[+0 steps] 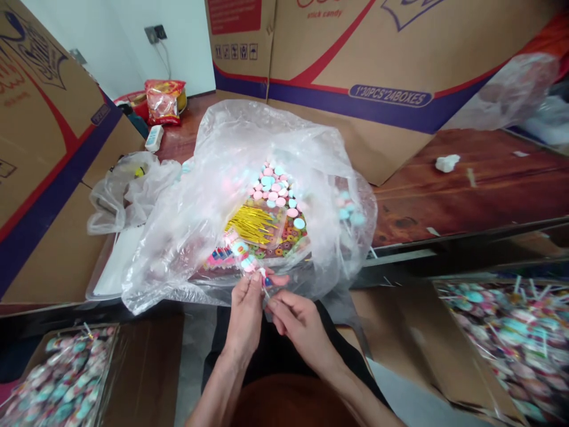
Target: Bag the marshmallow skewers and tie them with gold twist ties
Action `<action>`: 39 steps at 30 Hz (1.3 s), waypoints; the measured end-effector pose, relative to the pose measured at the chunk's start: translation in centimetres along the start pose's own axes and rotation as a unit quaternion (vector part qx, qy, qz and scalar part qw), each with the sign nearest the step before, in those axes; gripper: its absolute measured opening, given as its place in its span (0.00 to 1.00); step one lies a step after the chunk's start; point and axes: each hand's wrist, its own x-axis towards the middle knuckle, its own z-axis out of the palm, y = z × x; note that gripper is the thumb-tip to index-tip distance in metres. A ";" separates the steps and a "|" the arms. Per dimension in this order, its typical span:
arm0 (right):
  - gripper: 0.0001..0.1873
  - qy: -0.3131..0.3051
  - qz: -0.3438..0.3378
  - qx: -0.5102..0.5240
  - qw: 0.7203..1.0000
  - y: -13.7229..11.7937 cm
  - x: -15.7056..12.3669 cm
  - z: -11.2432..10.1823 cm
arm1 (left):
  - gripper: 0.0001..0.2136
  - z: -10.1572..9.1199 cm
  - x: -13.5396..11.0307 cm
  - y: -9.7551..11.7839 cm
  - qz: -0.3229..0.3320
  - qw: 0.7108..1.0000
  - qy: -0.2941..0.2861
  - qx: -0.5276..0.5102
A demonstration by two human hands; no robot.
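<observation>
In the middle of the head view, my left hand [249,296] pinches the lower end of a stick candy [244,254] with pink, white and blue pieces in a clear wrapper. My right hand [296,317] is closed just beside it, its fingertips at the thin stick end below the wrapper; what exactly they grip is partly hidden. Beyond my hands, gold twist ties [252,224] lie in a clear plastic tray [281,228]. Pink and blue candy tablets [273,187] and small ring candies [288,242] lie around that tray, inside a large open clear plastic bag [178,237].
Big cardboard boxes stand at the back [311,77] and left [48,148] of the wooden table [413,201]. Below the table, a box of wrapped candies sits at lower left [66,379] and another at lower right [511,338]. A red snack packet [164,101] lies at back left.
</observation>
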 end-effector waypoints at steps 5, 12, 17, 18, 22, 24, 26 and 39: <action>0.20 -0.021 -0.003 0.011 1.000 -0.4 0.8 1.0 | 0.15 -0.9 -0.1 0.1 0.029 0.999 0.034 -0.006; 0.26 -0.045 0.073 0.165 0.983 -2.6 2.8 4.0 | 0.19 -2.3 -1.0 2.4 0.014 0.997 -0.022 -0.066; 0.21 -0.170 -0.045 -0.227 0.958 -6.9 5.0 2.5 | 0.15 -4.3 -0.5 4.4 0.069 0.986 0.001 -0.151; 0.19 -0.129 -0.074 -0.343 0.927 -7.7 5.9 2.0 | 0.13 -4.6 -0.3 4.4 0.086 0.984 0.016 -0.158; 0.15 0.074 -0.072 -0.629 0.771 -9.8 11.3 0.9 | 0.11 -4.9 0.1 3.5 0.085 0.990 0.039 -0.108; 0.17 0.080 -0.043 -0.681 0.727 -10.0 13.8 0.9 | 0.13 -4.6 0.0 3.0 0.076 0.993 0.036 -0.081; 0.17 0.060 -0.022 -0.699 0.713 -9.9 15.4 1.0 | 0.14 -4.3 0.0 2.7 0.081 0.993 0.034 -0.079; 0.21 0.075 -0.057 -0.660 0.745 -9.3 15.0 -1.1 | 0.15 -3.9 1.3 2.9 0.057 0.990 0.040 -0.122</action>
